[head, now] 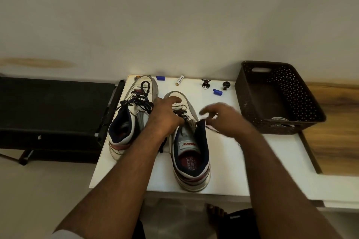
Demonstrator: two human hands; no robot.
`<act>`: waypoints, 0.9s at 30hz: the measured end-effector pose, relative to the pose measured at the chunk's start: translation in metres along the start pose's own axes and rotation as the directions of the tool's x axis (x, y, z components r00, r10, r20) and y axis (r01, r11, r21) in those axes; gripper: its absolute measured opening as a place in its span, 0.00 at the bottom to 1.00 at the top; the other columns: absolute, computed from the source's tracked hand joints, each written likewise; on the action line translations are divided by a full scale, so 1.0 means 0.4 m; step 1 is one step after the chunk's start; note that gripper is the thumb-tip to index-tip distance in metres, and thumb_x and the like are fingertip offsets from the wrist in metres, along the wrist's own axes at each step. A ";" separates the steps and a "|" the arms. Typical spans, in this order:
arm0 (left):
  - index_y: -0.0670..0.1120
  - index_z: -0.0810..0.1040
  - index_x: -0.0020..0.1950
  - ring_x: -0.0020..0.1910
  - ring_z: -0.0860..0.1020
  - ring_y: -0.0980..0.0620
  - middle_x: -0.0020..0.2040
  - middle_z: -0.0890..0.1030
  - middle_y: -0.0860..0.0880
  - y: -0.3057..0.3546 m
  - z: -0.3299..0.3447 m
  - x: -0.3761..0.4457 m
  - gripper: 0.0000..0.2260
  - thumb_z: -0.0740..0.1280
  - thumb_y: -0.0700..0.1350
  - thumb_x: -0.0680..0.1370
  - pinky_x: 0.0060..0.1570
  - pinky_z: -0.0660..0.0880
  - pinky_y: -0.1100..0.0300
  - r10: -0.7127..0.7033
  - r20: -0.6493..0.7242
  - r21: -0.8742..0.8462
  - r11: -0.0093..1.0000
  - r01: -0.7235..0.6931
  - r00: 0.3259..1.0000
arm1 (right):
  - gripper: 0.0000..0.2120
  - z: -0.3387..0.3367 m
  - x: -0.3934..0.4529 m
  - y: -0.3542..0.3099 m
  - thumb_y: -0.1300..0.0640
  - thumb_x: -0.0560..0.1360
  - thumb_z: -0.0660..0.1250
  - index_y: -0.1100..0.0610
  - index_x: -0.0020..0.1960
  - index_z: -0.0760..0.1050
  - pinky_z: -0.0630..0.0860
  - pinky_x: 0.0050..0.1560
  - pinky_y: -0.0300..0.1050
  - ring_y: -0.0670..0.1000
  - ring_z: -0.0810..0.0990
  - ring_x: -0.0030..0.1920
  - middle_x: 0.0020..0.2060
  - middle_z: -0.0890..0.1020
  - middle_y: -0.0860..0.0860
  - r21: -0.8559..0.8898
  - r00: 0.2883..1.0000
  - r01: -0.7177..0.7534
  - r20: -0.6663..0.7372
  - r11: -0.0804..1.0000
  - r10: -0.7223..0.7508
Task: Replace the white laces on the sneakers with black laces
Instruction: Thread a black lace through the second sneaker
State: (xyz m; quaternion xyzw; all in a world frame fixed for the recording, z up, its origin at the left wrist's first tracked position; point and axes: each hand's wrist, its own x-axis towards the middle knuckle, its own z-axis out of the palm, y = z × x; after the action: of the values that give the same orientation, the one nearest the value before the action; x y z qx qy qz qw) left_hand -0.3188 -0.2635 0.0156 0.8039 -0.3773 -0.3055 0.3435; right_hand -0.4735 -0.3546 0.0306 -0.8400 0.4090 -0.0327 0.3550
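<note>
Two white sneakers with navy collars stand toe-away on a white table (229,170). The left sneaker (128,122) carries black laces (143,101) through its eyelets. My left hand (165,116) lies over the forefoot of the right sneaker (191,153), its fingers curved across the toe and its thumb by the lower eyelets, where a dark lace (184,116) shows. To the right of that shoe's collar hovers my right hand (223,119), blurred, with curled fingers. A pale strand (211,127) runs under it; whether it is pinched is unclear.
A dark perforated basket (272,64) stands at the table's right with white laces (279,120) in its near corner. Along the back edge lie two blue caps (160,78), a battery (179,80) and two small figures (205,84). A black bench (48,112) adjoins the left.
</note>
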 end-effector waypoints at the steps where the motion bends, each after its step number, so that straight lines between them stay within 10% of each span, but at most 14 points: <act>1: 0.52 0.73 0.68 0.51 0.71 0.53 0.68 0.64 0.45 0.001 -0.001 -0.001 0.31 0.74 0.34 0.68 0.38 0.68 0.73 0.002 0.001 0.002 1.000 -0.002 1.000 | 0.10 0.030 0.008 -0.001 0.61 0.76 0.67 0.56 0.57 0.80 0.70 0.48 0.39 0.49 0.78 0.51 0.53 0.80 0.53 -0.084 0.996 -0.014 0.085 0.996 0.022; 3: 0.53 0.71 0.70 0.51 0.70 0.53 0.68 0.64 0.45 0.003 -0.005 -0.005 0.32 0.74 0.35 0.69 0.42 0.69 0.72 0.002 0.004 0.010 1.000 -0.002 1.000 | 0.08 0.059 0.016 -0.017 0.63 0.77 0.65 0.59 0.53 0.81 0.69 0.50 0.38 0.51 0.77 0.55 0.56 0.80 0.53 -0.042 0.999 -0.033 0.028 0.999 0.034; 5: 0.53 0.71 0.70 0.52 0.69 0.52 0.68 0.64 0.44 0.003 -0.012 -0.006 0.32 0.75 0.35 0.68 0.50 0.69 0.66 -0.003 0.003 0.026 1.000 0.003 1.000 | 0.08 0.036 0.020 -0.041 0.63 0.79 0.62 0.58 0.45 0.79 0.68 0.39 0.37 0.47 0.76 0.43 0.49 0.83 0.50 0.421 0.988 -0.059 -0.104 0.905 0.113; 7: 0.52 0.71 0.70 0.53 0.70 0.51 0.68 0.64 0.44 0.003 -0.016 -0.004 0.33 0.75 0.36 0.68 0.52 0.70 0.64 -0.011 0.010 0.025 1.000 0.010 1.000 | 0.09 -0.040 0.007 -0.051 0.61 0.79 0.58 0.54 0.43 0.74 0.63 0.31 0.38 0.46 0.70 0.34 0.45 0.84 0.48 0.960 0.966 0.093 -0.151 0.263 0.208; 8: 0.52 0.71 0.70 0.54 0.71 0.50 0.67 0.65 0.45 0.002 -0.017 -0.002 0.33 0.75 0.36 0.68 0.53 0.71 0.63 -0.016 0.017 0.026 1.000 0.016 1.000 | 0.08 -0.079 -0.002 -0.041 0.57 0.80 0.57 0.53 0.44 0.72 0.63 0.31 0.39 0.46 0.70 0.33 0.45 0.85 0.49 0.966 0.953 0.237 -0.210 -0.106 0.220; 10: 0.51 0.72 0.70 0.57 0.75 0.49 0.67 0.68 0.45 -0.001 -0.020 0.000 0.33 0.76 0.38 0.67 0.56 0.74 0.61 -0.032 0.045 0.023 0.999 0.031 0.998 | 0.08 -0.121 -0.025 -0.015 0.52 0.81 0.56 0.52 0.47 0.72 0.64 0.30 0.38 0.46 0.71 0.32 0.44 0.84 0.49 0.842 0.894 0.422 -0.325 -0.336 0.309; 11: 0.51 0.72 0.70 0.57 0.77 0.48 0.66 0.71 0.45 -0.002 -0.021 0.001 0.33 0.77 0.40 0.66 0.56 0.76 0.58 -0.045 0.057 0.010 0.999 0.045 0.997 | 0.06 -0.120 -0.030 -0.002 0.53 0.81 0.58 0.52 0.48 0.72 0.65 0.29 0.37 0.45 0.71 0.31 0.42 0.84 0.49 0.863 0.856 0.461 -0.371 -0.206 0.361; 13: 0.50 0.71 0.70 0.52 0.80 0.48 0.63 0.76 0.45 0.000 -0.029 -0.002 0.31 0.77 0.43 0.69 0.46 0.80 0.56 -0.095 0.064 -0.025 0.995 0.096 0.993 | 0.09 -0.084 -0.021 0.012 0.59 0.77 0.66 0.53 0.56 0.71 0.71 0.32 0.38 0.46 0.75 0.37 0.45 0.81 0.49 0.832 0.784 0.314 -0.499 0.457 0.369; 15: 0.49 0.70 0.70 0.37 0.81 0.50 0.54 0.76 0.48 0.005 -0.038 -0.006 0.24 0.72 0.46 0.75 0.27 0.75 0.62 -0.169 0.052 -0.097 0.980 0.174 0.984 | 0.25 -0.029 0.005 0.033 0.66 0.72 0.71 0.49 0.65 0.69 0.74 0.49 0.41 0.46 0.76 0.52 0.57 0.75 0.50 0.352 0.872 0.080 -0.478 0.932 0.106; 20: 0.47 0.70 0.67 0.22 0.77 0.51 0.44 0.79 0.43 0.001 -0.060 -0.007 0.13 0.61 0.42 0.81 0.22 0.71 0.62 -0.267 0.091 -0.111 0.955 0.276 0.960 | 0.17 0.084 0.038 0.008 0.68 0.73 0.68 0.53 0.58 0.80 0.69 0.56 0.38 0.52 0.74 0.61 0.61 0.73 0.52 -0.218 0.991 0.127 -0.010 0.968 -0.133; 27: 0.45 0.72 0.57 0.33 0.82 0.47 0.46 0.81 0.40 0.008 -0.075 -0.022 0.12 0.67 0.51 0.79 0.33 0.80 0.54 -0.312 0.248 -0.067 0.939 0.338 0.917 | 0.04 0.003 0.009 -0.005 0.57 0.75 0.70 0.56 0.48 0.80 0.70 0.50 0.42 0.47 0.76 0.50 0.49 0.78 0.49 0.258 0.906 -0.078 -0.384 0.963 0.176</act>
State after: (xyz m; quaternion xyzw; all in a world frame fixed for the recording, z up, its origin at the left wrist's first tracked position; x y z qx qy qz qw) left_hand -0.3021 -0.2480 0.0374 0.7940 -0.2591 -0.4708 0.2843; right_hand -0.4693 -0.3557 0.0303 -0.7381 0.5207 -0.2302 0.3619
